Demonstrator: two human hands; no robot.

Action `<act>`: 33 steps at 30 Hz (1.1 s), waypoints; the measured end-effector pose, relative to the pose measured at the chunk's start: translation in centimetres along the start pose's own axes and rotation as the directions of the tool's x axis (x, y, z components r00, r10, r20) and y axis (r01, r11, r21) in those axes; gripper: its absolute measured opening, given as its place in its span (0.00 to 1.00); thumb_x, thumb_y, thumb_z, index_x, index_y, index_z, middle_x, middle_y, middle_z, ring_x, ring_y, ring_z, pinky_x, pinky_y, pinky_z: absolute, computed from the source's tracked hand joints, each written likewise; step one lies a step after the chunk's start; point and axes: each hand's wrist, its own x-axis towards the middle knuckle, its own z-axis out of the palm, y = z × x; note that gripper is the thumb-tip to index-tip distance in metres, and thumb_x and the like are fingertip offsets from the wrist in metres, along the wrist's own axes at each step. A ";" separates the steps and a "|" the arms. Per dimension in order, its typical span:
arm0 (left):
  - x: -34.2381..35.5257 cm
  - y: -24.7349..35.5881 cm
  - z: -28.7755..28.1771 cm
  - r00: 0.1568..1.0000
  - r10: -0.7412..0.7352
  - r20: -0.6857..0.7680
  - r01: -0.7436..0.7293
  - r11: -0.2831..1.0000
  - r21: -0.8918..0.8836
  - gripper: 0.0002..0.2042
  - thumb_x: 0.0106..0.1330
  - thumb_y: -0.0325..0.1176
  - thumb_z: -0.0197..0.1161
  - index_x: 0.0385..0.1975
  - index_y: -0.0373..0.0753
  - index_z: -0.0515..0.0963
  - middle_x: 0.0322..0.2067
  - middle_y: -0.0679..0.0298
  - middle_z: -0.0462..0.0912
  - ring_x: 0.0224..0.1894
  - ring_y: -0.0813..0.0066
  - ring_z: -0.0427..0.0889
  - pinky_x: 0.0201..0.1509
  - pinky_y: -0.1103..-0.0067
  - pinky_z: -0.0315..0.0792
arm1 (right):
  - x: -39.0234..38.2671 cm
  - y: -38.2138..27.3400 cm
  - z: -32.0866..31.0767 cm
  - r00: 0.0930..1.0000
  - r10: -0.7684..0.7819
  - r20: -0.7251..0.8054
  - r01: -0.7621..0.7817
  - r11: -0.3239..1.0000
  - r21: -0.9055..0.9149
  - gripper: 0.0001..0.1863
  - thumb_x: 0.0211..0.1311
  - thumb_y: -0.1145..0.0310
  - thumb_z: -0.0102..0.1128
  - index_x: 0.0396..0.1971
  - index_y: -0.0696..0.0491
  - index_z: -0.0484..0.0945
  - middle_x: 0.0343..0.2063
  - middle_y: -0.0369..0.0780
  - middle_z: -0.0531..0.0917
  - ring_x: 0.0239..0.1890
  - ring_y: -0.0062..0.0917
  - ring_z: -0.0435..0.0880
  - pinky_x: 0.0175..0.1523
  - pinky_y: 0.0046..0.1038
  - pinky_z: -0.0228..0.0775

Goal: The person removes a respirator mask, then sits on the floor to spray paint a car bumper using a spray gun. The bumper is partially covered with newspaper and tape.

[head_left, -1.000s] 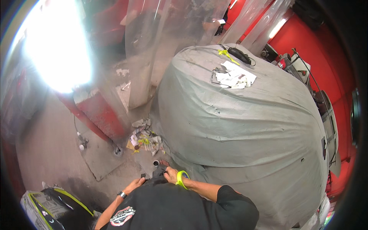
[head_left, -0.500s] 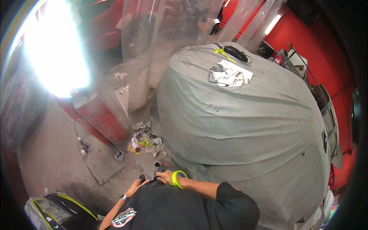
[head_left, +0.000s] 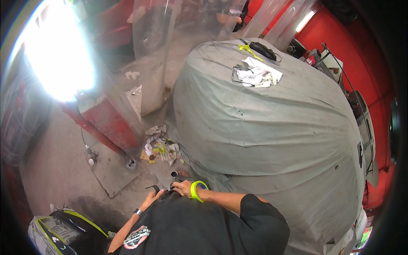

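I've a red wall at 2 o'clk, v. bright light at 10, clear plastic sheeting hung approx. 11, grey conc. floor w/ dark patch at 8.

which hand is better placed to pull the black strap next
Probably the left hand: the black strap curves up right beside it, though a grip is hard to confirm. The right hand is farther from it.
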 end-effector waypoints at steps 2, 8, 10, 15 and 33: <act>0.8 -0.3 -0.4 0.997 0.003 0.080 -0.006 0.999 0.038 0.32 0.68 0.63 0.57 0.26 0.31 0.78 0.19 0.69 0.74 0.22 0.83 0.69 0.23 0.75 0.63 | -0.1 -0.1 -0.5 0.998 0.053 -0.027 -0.052 0.997 0.050 0.08 0.65 0.69 0.60 0.42 0.53 0.76 0.24 0.48 0.81 0.28 0.47 0.82 0.32 0.42 0.73; -0.7 2.4 0.3 0.995 -0.039 0.087 0.032 0.997 0.075 0.32 0.68 0.63 0.57 0.31 0.31 0.81 0.21 0.66 0.77 0.24 0.82 0.74 0.26 0.77 0.68 | -0.7 -1.1 -1.6 0.995 0.079 0.059 -0.098 0.822 0.561 0.11 0.73 0.66 0.55 0.47 0.58 0.77 0.46 0.36 0.83 0.51 0.21 0.79 0.56 0.25 0.67; 0.0 1.7 0.7 0.992 -0.096 0.085 0.089 0.992 0.087 0.33 0.69 0.63 0.55 0.30 0.31 0.81 0.22 0.64 0.79 0.27 0.80 0.76 0.30 0.77 0.69 | -1.1 -0.6 -1.5 0.947 0.157 0.279 -0.306 0.704 0.642 0.12 0.74 0.64 0.54 0.47 0.57 0.77 0.44 0.34 0.81 0.48 0.18 0.77 0.55 0.24 0.67; 2.7 -2.5 -0.2 1.000 0.010 0.018 -0.012 0.987 0.160 0.34 0.70 0.65 0.49 0.27 0.34 0.81 0.23 0.63 0.80 0.29 0.76 0.76 0.35 0.74 0.71 | -0.3 1.3 -0.3 0.858 0.154 0.490 -0.450 0.685 0.573 0.14 0.75 0.61 0.54 0.50 0.55 0.76 0.40 0.32 0.79 0.46 0.15 0.75 0.54 0.24 0.68; -3.1 3.5 2.9 1.000 0.015 -0.019 -0.017 0.992 -0.126 0.21 0.72 0.51 0.59 0.41 0.34 0.78 0.28 0.69 0.78 0.32 0.82 0.75 0.34 0.76 0.70 | -0.5 -3.3 -3.4 0.960 0.112 0.256 -0.126 0.991 0.038 0.10 0.66 0.72 0.59 0.34 0.59 0.67 0.25 0.53 0.77 0.30 0.51 0.79 0.33 0.45 0.65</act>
